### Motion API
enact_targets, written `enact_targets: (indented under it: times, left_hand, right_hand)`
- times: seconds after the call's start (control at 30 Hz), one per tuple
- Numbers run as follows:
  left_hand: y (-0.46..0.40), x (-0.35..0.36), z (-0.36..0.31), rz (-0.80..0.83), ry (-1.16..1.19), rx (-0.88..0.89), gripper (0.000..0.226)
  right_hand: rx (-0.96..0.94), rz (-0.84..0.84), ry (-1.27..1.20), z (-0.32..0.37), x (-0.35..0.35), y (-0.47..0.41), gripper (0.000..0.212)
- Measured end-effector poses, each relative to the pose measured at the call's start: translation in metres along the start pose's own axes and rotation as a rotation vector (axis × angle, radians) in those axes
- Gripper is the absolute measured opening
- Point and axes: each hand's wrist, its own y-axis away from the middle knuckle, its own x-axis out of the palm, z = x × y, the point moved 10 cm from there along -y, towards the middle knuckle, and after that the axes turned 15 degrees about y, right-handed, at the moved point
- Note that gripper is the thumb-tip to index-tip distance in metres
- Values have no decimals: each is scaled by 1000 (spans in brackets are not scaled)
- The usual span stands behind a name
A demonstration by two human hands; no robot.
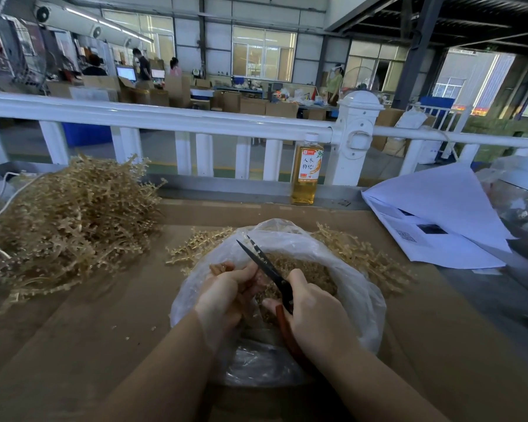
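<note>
On cardboard worktop, scissors, sprig, railing, warehouse

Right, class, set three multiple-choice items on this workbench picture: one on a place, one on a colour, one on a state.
1. Where does the bottle stand? A on the floor; B by the white railing; C on a chair.
2. What colour is the scissors' handle? A blue; B green; C red.
3. How do the blades stand? A open; B shut; C taped together.
Answers: 1 B, it stands upright at the railing post. 2 C, red shows below the right hand gripping it. 3 A, the tips stand apart above the bag, beside the left hand holding a sprig.
</note>
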Motion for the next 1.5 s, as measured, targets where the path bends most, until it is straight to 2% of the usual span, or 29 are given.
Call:
enact_targets:
  times: [0.07, 0.83, 0.97, 1.07, 1.23, 1.5]
  left_hand:
    - [-1, -1, 1, -3, -10, -10, 34]
    - [4, 11, 2, 92, -40, -70, 25]
    - [7, 16, 5, 155, -89, -91, 23]
    - [8, 23, 4, 202, -3, -77, 18]
    - [5, 22, 0, 145, 58, -36, 18]
    - [7, 18, -2, 108, -46, 4, 16]
  right_hand:
    - [3, 14, -14, -1, 1, 0, 32]
    - [10, 13, -38, 4, -5, -6, 31]
    - [-3, 12, 10, 3, -5, -5, 34]
    - [-6, 1, 25, 1, -5, -2, 36]
    - [9, -5, -17, -4, -3, 0, 34]
    - [-6, -46, 32, 0, -7, 0, 34]
